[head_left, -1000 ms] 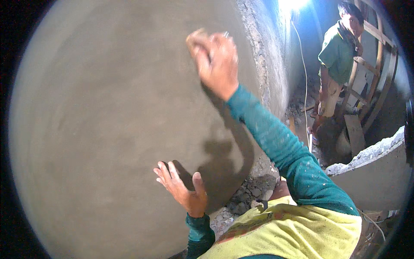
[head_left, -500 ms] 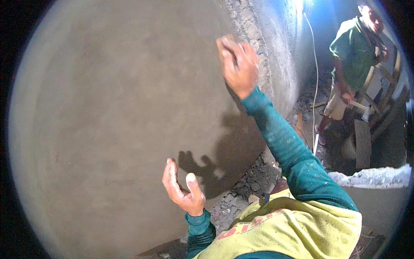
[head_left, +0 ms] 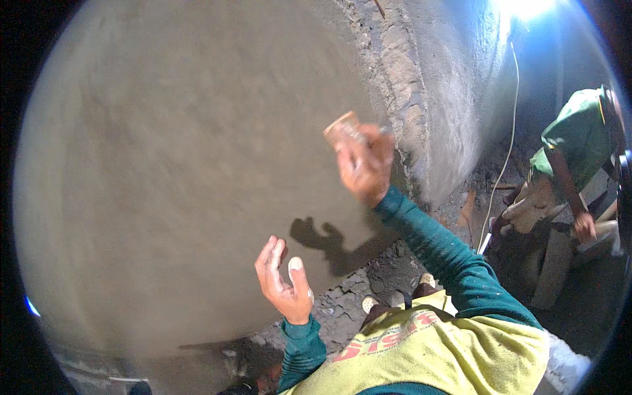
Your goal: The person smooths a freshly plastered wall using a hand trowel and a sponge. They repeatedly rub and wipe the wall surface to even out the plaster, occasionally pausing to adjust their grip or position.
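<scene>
My right hand [head_left: 366, 161] is raised in front of the grey plastered wall [head_left: 184, 164], close to its rough right edge. Its fingers are closed round a small tan block [head_left: 342, 127], slightly blurred, whose exact kind I cannot make out. Lower down, my left hand [head_left: 286, 283] is held up near the wall with its fingers apart and the thumb out. Nothing is in it, and pale smears mark the thumb. A dark hand-shaped shadow falls on the plaster beside it.
A rough, broken strip [head_left: 401, 85] borders the plaster. Rubble [head_left: 378, 276] lies at the wall's foot, around my shoes [head_left: 368, 304]. To the right, a co-worker in a green shirt [head_left: 579, 131] bends down beside boards [head_left: 552, 270]. A pale cable [head_left: 512, 131] hangs near a bright lamp [head_left: 526, 6].
My right hand has come down and away from the wall's edge with the block. The left hand stays much the same. My view has shifted, and the co-worker has bent lower.
</scene>
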Demonstrator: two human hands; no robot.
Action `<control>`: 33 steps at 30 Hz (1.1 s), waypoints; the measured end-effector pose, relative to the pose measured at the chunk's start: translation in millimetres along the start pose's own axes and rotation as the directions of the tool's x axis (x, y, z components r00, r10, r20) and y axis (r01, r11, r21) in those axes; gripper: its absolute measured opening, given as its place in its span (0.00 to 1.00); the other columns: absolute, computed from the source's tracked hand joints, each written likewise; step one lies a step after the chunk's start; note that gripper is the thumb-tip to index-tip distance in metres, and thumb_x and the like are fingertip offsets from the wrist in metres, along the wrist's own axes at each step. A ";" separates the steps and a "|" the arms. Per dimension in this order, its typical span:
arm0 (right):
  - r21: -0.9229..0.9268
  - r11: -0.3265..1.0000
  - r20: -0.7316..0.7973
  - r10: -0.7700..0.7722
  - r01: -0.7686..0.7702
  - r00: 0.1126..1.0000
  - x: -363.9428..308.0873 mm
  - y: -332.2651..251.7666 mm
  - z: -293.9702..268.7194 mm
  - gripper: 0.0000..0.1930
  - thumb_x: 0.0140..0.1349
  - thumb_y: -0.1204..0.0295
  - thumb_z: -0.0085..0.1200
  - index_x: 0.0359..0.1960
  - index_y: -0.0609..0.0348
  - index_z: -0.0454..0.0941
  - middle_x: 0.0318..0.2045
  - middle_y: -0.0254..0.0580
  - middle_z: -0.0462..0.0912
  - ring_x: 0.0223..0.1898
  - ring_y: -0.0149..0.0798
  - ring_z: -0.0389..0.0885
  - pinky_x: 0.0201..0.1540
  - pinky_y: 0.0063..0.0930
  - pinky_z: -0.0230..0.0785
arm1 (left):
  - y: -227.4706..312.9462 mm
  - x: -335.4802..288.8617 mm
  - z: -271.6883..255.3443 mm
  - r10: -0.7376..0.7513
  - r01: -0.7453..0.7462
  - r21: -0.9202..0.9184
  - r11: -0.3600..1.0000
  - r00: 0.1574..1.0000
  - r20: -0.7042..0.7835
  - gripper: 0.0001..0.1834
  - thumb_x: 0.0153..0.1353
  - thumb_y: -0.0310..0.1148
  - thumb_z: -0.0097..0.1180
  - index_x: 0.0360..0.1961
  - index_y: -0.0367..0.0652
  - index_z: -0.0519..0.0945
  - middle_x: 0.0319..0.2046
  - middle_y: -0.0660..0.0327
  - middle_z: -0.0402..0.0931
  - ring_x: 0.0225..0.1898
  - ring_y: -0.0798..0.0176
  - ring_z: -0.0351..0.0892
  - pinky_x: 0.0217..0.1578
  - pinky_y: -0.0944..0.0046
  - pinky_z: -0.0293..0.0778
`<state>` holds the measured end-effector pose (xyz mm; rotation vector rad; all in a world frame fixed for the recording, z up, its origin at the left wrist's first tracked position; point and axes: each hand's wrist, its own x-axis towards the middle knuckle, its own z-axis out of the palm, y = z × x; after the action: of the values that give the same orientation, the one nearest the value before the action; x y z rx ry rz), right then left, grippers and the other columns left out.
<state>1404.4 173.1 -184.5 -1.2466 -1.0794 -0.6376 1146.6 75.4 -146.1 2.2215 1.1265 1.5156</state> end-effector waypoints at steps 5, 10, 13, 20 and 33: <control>-0.083 0.994 -0.062 -0.074 0.069 0.995 104.4 -28.0 -3.7 0.22 0.61 0.71 0.67 0.58 0.42 0.87 0.50 0.46 0.80 0.50 0.50 0.77 0.51 0.50 0.67 | 29.3 9.1 12.1 -0.020 0.020 -0.001 1.000 1.000 0.007 0.19 0.71 0.30 0.60 0.60 0.34 0.82 0.63 0.42 0.76 0.61 0.46 0.81 0.59 0.50 0.81; -0.066 0.998 -0.092 -0.014 0.008 0.996 58.4 19.7 -8.4 0.21 0.61 0.72 0.66 0.58 0.42 0.87 0.52 0.46 0.79 0.51 0.51 0.76 0.52 0.50 0.67 | 28.3 10.1 15.0 -0.006 0.006 0.003 1.000 1.000 0.015 0.18 0.70 0.31 0.61 0.57 0.34 0.84 0.62 0.43 0.77 0.59 0.48 0.82 0.57 0.53 0.82; 0.039 0.999 0.087 -0.009 0.006 0.996 -26.1 32.1 -9.5 0.24 0.62 0.70 0.65 0.61 0.36 0.85 0.59 0.44 0.79 0.53 0.50 0.78 0.57 0.55 0.67 | 27.8 21.2 43.1 -0.097 0.102 -0.125 0.987 0.994 0.050 0.18 0.70 0.34 0.63 0.56 0.35 0.85 0.61 0.43 0.79 0.60 0.46 0.81 0.59 0.51 0.79; -0.195 0.980 -0.024 0.035 -0.039 0.999 48.8 -11.3 -4.9 0.20 0.63 0.67 0.65 0.59 0.41 0.86 0.53 0.44 0.84 0.52 0.51 0.79 0.56 0.49 0.70 | 8.6 17.0 19.8 0.046 -0.030 -0.125 0.992 0.990 0.132 0.17 0.70 0.35 0.65 0.53 0.36 0.87 0.60 0.44 0.80 0.60 0.46 0.81 0.62 0.49 0.76; 0.069 0.361 0.268 0.891 -0.930 0.366 -199.1 58.8 -79.3 0.20 0.75 0.61 0.56 0.61 0.60 0.77 0.51 0.46 0.85 0.51 0.40 0.83 0.57 0.38 0.76 | -36.8 2.9 -14.9 0.081 -0.011 -0.183 0.983 0.921 0.380 0.12 0.68 0.30 0.66 0.51 0.38 0.88 0.52 0.49 0.86 0.54 0.49 0.86 0.55 0.55 0.80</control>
<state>1399.4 79.9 -386.2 -1.4958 -0.3843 0.4999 1117.1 99.1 -158.4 2.2967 0.7898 1.0719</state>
